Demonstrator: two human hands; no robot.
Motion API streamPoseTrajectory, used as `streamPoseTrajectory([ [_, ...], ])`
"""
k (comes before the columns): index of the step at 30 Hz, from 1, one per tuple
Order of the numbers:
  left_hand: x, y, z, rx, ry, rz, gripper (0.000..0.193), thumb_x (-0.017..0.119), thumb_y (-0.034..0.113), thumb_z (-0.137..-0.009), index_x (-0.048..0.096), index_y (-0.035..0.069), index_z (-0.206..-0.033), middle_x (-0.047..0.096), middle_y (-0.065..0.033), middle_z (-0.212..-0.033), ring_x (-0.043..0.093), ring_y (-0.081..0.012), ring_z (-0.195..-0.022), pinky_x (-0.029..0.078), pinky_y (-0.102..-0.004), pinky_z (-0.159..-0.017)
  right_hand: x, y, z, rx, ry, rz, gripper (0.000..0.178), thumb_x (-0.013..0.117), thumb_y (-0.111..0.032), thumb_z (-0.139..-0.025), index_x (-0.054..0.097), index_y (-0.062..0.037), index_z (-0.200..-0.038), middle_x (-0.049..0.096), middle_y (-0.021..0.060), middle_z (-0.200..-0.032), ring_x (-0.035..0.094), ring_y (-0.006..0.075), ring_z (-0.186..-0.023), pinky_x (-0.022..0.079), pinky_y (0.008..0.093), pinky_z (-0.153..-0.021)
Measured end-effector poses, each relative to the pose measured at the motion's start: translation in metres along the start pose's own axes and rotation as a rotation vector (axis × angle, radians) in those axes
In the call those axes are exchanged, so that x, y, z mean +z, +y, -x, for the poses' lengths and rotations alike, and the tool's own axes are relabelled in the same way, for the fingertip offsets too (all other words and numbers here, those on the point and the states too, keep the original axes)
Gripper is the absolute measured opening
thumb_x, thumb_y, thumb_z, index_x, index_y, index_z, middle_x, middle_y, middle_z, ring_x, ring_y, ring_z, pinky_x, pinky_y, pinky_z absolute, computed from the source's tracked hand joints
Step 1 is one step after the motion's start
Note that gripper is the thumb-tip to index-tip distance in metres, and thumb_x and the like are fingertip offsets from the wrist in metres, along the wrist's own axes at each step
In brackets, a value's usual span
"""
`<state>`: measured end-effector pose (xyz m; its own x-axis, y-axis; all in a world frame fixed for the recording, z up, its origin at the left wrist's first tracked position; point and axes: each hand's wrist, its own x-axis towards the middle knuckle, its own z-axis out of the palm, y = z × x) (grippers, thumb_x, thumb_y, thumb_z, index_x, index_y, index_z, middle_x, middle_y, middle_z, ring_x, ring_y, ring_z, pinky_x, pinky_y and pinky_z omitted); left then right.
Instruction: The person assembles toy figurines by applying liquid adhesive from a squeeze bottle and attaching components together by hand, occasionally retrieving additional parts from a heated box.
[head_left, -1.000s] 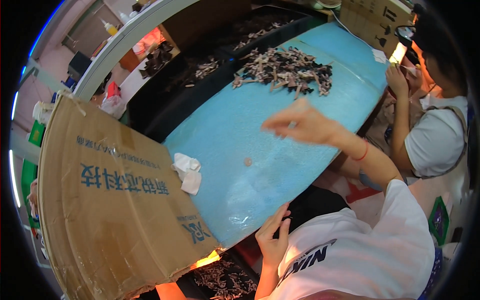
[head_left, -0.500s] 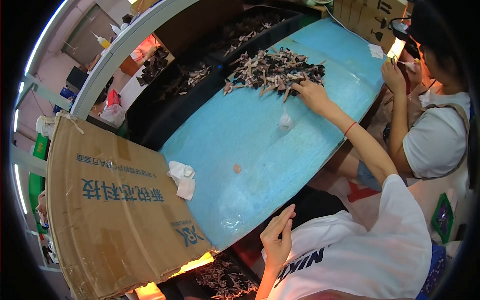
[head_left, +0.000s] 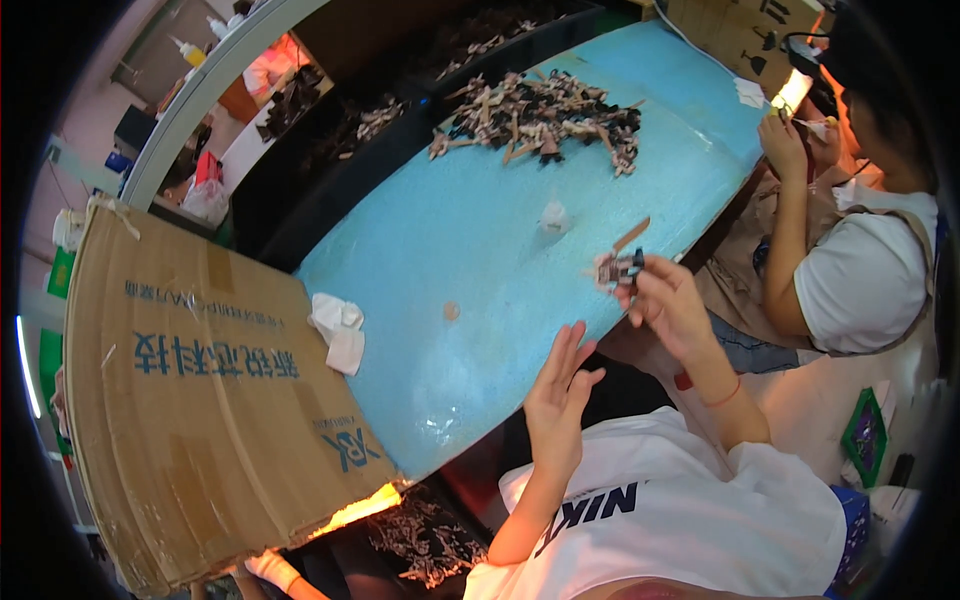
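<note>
Blue sheeting (head_left: pixel 400 260) covers the table in front of you, with dark trays (head_left: pixel 300 195) along its far left edge and a big cardboard sheet (head_left: pixel 200 430) at the left. Your right hand (head_left: pixel 648 282) is above the near right part of the table, its thumb and fingers pinching a small dark-and-pinkish piece (head_left: pixel 612 269) by its dark end, while a brown strip (head_left: pixel 631 234) juts up beside it toward the far right. Your left hand (head_left: pixel 558 398) is near the table's near edge, fingers straight and close together, thumb standing apart from them. Beyond both, a loose pile (head_left: pixel 550 118) of brown, black and pinkish pieces lies at the far side. Between the pile and you are a small whitish lump (head_left: pixel 553 217) and, farther left, a round pinkish bit (head_left: pixel 452 312); crumpled white tissue (head_left: pixel 338 333) lies next to the cardboard. To your right, a co-worker (head_left: pixel 860 270) works with both hands raised near a bright lamp (head_left: pixel 793 92)
</note>
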<state>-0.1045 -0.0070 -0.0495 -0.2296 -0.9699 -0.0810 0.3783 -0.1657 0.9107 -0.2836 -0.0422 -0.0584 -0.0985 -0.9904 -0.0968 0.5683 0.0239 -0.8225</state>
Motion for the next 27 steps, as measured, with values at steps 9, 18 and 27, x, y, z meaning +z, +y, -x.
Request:
streamPoseTrajectory([
  [9,-0.020,-0.007,-0.001,-0.042,0.015,0.635,0.045,0.057,0.024,-0.087,0.045,0.001,-0.124,0.043,-0.0132,-0.132,0.049,-0.0218,-0.110,0.044,-0.0311,-0.080,0.052,0.029,0.039,-0.191,-0.300,0.547,0.023,0.063,0.000,-0.077,0.062,0.0025,-0.100,0.065,0.0089,-0.083,0.062,0.0122,-0.069,0.050,0.0240,-0.056],
  [18,-0.059,0.008,0.022,0.067,0.232,0.445,0.024,0.054,0.015,-0.089,0.049,0.005,-0.110,0.056,-0.0119,-0.111,0.059,-0.0268,-0.095,0.053,-0.0375,-0.070,0.002,0.017,-0.089,-0.499,0.112,0.890,0.031,0.070,-0.012,-0.072,0.062,-0.0030,-0.100,0.060,0.0068,-0.090,0.057,0.0155,-0.082,0.047,0.0261,-0.066],
  [27,-0.067,0.009,0.034,0.204,0.498,0.150,0.019,0.057,0.004,-0.085,0.058,0.000,-0.104,0.057,-0.0090,-0.101,0.060,-0.0177,-0.081,0.051,-0.0264,-0.054,0.021,0.031,-0.093,-0.497,-0.018,0.772,0.026,0.067,-0.006,-0.074,0.054,-0.0010,-0.095,0.061,0.0081,-0.095,0.059,0.0169,-0.085,0.048,0.0260,-0.072],
])
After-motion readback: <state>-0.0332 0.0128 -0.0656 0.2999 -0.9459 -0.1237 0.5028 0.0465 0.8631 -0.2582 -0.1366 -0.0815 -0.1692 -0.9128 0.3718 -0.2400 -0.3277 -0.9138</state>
